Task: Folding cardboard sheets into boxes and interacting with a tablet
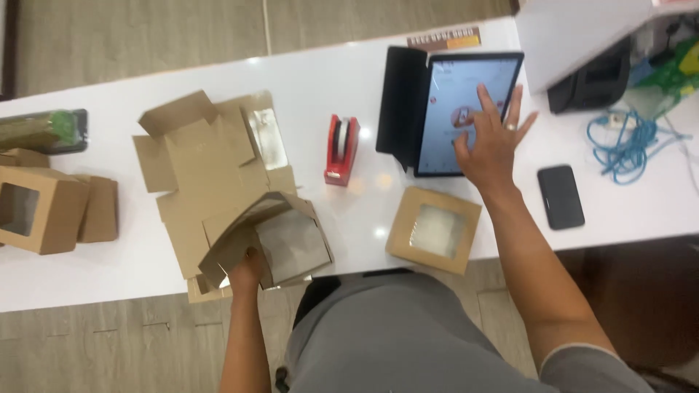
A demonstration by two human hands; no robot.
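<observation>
Left hand (246, 271) grips half-folded brown cardboard window box (273, 240) at near edge of white surface (364, 87), atop flat box blanks (204, 167). Right hand (491, 142) open, fingers spread, fingertip touching tablet screen (455, 109). Step judged: folding paused for tablet. Finishing box needs both hands. Red tape dispenser (341, 149) between.

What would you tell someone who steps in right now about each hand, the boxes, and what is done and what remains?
Left hand: grips the near edge of a half-folded box lying on the flat blanks.
Right hand: open, fingers on the tablet screen; it holds nothing.
Done: one closed window box sits at the table's near edge by the tablet; more folded boxes stand far left.
Left: the held box is still open and unshaped; several blanks remain flat.
Tape dispenser stands between blanks and tablet; phone lies right.
</observation>
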